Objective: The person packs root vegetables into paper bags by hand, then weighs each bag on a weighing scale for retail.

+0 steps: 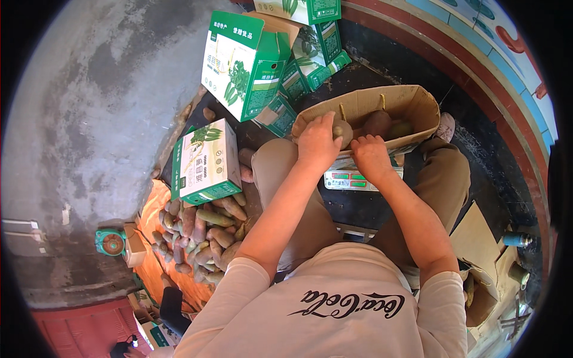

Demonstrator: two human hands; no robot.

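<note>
An open cardboard carton [412, 94] with yellow cord handles stands before me on a digital scale [349, 181], whose green-lit display shows below the carton's near side. Inside it lie muddy radishes, one of them dark reddish-brown [377, 124]. At the carton's left end my left hand [319, 142] is closed round a pale, earthy radish [342, 131], its fingers partly covering it. My right hand [373, 158] has its fingers curled over the near rim of the carton. How far its fingertips reach inside is partly hidden.
A heap of radishes [206, 238] lies on an orange sheet at my left. Beside it stands a closed white-and-green box [206, 161]. More green boxes [245, 65] are stacked ahead. Another person's dark sleeve [173, 310] shows at lower left. A flask [517, 239] stands at right.
</note>
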